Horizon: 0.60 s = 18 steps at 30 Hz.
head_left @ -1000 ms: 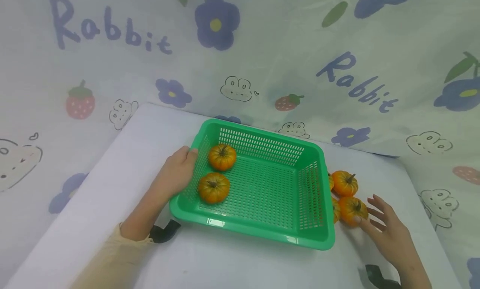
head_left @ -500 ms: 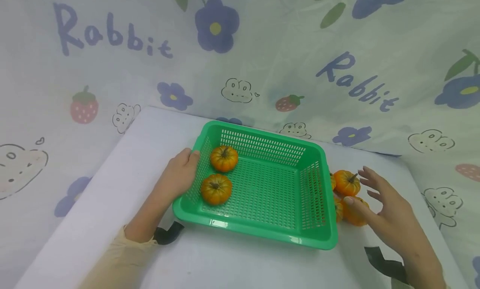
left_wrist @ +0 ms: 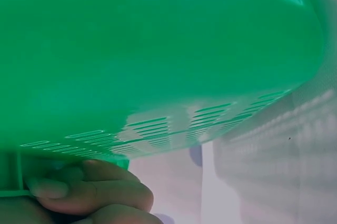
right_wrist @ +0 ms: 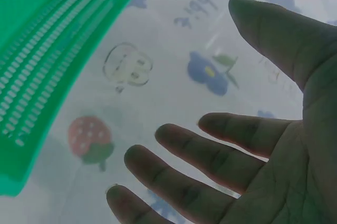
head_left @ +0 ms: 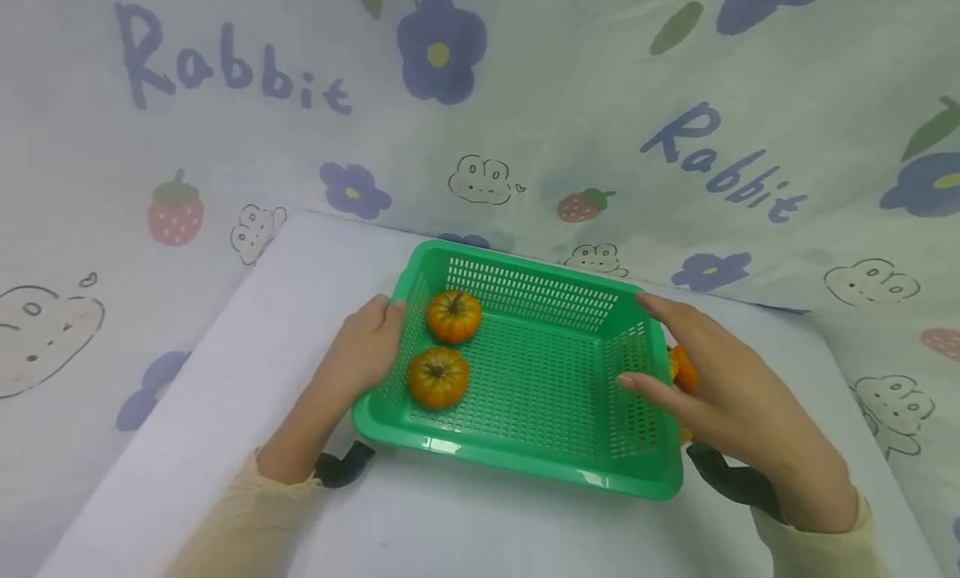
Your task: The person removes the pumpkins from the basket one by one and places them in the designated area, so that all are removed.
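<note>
From my station I record the following, left to right. The left grip, a bare hand, holds the left rim of the green basket, thumb at the rim, fingers curled beneath. Beside the basket's left wall, stems up, sit a far pumpkin, toward the far left corner, and a near pumpkin, toward the near left corner. The basket's far rim lies close to the far edge of the table; its long axis runs left to right, right end canted toward the near edge. The right grip has fingers extended, thumb well apart, nothing held. It overlaps the basket's right rim in the head view; I cannot confirm contact. Loose pumpkins lie just outside the right wall, mostly hidden behind this hand; I cannot count them. I judge the governing relation thus: the right grip is the nearer to them, and the right wall divides them from the interior.
</note>
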Tool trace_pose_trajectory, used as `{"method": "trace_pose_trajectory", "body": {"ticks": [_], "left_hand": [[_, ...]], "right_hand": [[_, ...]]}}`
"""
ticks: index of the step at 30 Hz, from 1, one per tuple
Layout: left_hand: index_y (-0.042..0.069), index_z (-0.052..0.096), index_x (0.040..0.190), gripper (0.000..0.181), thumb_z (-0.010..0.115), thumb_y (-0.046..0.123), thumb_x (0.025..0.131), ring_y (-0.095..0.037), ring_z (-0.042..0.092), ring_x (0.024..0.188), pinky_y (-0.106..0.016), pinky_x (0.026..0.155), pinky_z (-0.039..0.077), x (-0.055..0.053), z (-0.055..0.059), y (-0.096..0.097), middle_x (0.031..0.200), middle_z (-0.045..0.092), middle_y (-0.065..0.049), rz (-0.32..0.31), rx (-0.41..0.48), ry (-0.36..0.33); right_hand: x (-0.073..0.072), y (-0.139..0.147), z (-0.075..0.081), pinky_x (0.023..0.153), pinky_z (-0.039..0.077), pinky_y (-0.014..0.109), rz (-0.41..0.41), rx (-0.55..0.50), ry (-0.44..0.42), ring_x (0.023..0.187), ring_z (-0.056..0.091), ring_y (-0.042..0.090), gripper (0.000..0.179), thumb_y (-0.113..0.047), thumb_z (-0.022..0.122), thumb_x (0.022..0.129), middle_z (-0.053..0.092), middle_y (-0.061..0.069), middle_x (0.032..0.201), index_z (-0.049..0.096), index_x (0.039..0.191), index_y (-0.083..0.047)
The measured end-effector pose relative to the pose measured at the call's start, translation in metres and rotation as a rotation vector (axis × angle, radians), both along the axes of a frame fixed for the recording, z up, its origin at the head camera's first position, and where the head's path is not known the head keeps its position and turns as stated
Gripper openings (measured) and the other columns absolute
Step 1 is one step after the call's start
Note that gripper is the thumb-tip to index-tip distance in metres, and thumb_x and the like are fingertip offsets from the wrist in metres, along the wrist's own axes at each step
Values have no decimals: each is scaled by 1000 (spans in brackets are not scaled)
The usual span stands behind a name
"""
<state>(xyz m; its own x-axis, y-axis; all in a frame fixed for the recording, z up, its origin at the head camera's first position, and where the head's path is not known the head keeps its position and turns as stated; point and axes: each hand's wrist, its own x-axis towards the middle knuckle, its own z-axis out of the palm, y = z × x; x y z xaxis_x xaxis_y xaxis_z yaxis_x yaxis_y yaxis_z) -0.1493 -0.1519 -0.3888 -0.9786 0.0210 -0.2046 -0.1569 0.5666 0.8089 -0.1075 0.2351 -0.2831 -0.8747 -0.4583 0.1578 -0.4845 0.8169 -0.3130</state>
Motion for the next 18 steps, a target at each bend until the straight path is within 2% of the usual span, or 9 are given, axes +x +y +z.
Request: {"method": "trace_pose_trajectory", "body": {"ticks": [3, 7, 10, 18], "left_hand": [[5, 51, 115, 48, 26, 46, 114, -27, 58, 78, -36, 64, 55, 0, -1, 0, 92, 56, -15, 1, -2, 4], [4, 51, 114, 46, 26, 44, 114, -27, 58, 78, -36, 65, 55, -1, -2, 0, 92, 56, -15, 0, 3, 10], [4, 51, 113, 45, 27, 43, 114, -27, 58, 78, -37, 65, 55, -1, -3, 1, 92, 56, -15, 1, 14, 10], [5, 51, 113, 44, 28, 43, 114, -27, 59, 76, -37, 63, 56, -2, -3, 0, 92, 56, -15, 10, 38, -5]], "right_hand": [[-6, -16, 8, 107, 44, 63, 70, 27, 15, 142, 47, 35, 88, -43, 82, 92, 50, 9, 156, 35, 163, -21], [-13, -39, 15, 110, 45, 56, 155, 60, 31, 141, 49, 28, 85, -43, 82, 91, 51, 5, 154, 40, 161, -20], [-18, -57, 18, 109, 47, 55, 221, 93, 23, 141, 49, 28, 83, -44, 82, 92, 51, 5, 154, 43, 159, -17], [-33, -105, 10, 110, 48, 48, 395, 175, -6, 141, 50, 26, 85, -49, 82, 90, 52, 4, 154, 45, 158, -14]]}}
